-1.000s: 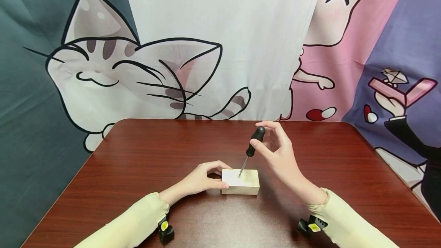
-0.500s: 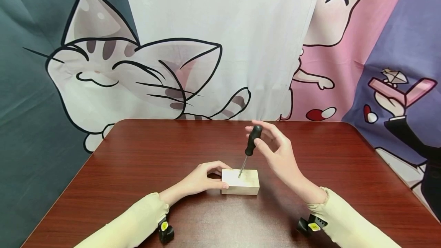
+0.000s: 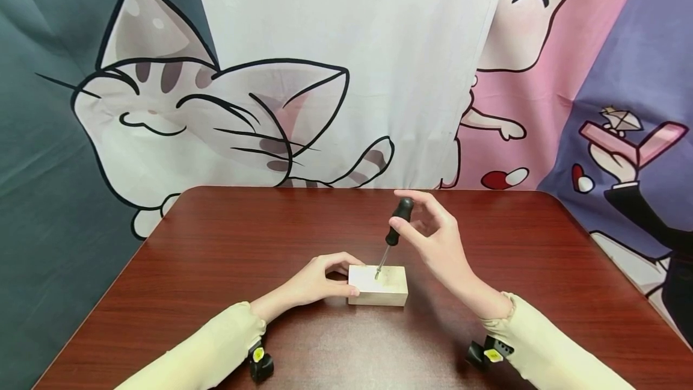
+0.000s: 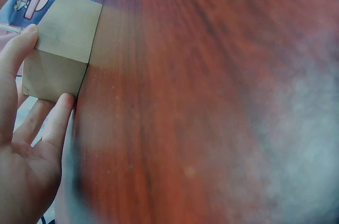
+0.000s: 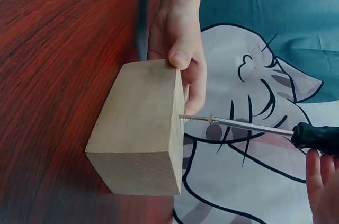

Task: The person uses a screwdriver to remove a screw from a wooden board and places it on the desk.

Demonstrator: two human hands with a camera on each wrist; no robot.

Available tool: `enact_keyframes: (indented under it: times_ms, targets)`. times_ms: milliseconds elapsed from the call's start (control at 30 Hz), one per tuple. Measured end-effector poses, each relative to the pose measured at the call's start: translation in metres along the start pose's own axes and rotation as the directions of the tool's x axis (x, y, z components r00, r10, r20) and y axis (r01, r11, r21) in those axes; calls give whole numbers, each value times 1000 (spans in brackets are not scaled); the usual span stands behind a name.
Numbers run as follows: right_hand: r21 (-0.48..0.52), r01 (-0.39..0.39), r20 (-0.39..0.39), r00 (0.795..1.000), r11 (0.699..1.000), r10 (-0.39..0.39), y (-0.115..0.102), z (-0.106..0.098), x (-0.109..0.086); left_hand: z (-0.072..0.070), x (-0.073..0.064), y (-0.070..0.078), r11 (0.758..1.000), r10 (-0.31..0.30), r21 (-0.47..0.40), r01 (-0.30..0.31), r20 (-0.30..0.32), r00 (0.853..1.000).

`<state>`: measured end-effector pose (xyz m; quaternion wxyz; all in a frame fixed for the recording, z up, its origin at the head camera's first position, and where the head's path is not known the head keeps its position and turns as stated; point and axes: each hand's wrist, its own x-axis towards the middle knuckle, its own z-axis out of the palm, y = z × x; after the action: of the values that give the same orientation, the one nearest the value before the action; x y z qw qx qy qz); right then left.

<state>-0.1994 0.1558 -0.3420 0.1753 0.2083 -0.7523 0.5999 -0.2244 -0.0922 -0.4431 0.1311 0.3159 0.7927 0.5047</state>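
A pale wooden block (image 3: 377, 299) lies on the table, its left end held between the thumb and fingers of my left hand (image 3: 318, 281). Out of its upper face sticks a brass-coloured screw (image 5: 196, 118), part of its thread showing in the right wrist view. The tip of a black-handled screwdriver (image 3: 401, 216) meets the screw's head, its shaft leaning slightly right in the head view. My right hand (image 3: 440, 236) pinches the handle, thumb across the near side and fingers behind. In the left wrist view, thumb and fingertips touch the block (image 4: 66, 30) on separate faces.
The reddish-brown wooden table (image 3: 260, 227) reaches back to a cloth backdrop (image 3: 346, 29) printed with a cartoon cat and figures. Black wrist cameras hang below the left cuff (image 3: 261, 367) and right cuff (image 3: 482, 355).
My right thumb slid back to the right of the handle half a second ago and now lies across it again. The handle swayed left, then slightly right. Left hand and block stayed put.
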Motion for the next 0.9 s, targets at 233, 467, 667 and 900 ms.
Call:
enact_keyframes:
  times_ms: [233, 467, 667, 900]
  targets:
    - [30, 46, 71, 996, 999, -48, -1, 0, 0, 0, -1, 0, 1000, -11, 5, 11, -2, 1000]
    - [106, 34, 27, 999, 994, -37, 0, 6, 2, 0, -1, 0, 1000, -6, 7, 6, -6, 1000]
    - [20, -15, -42, 999, 1000, 16, -2, 7, 0, 0, -1, 0, 1000, 4, 4, -4, -5, 1000]
    - [49, 22, 17, 1000, 999, -23, 1, 4, 0, 0, -1, 0, 1000, 2, 7, -2, -5, 1000]
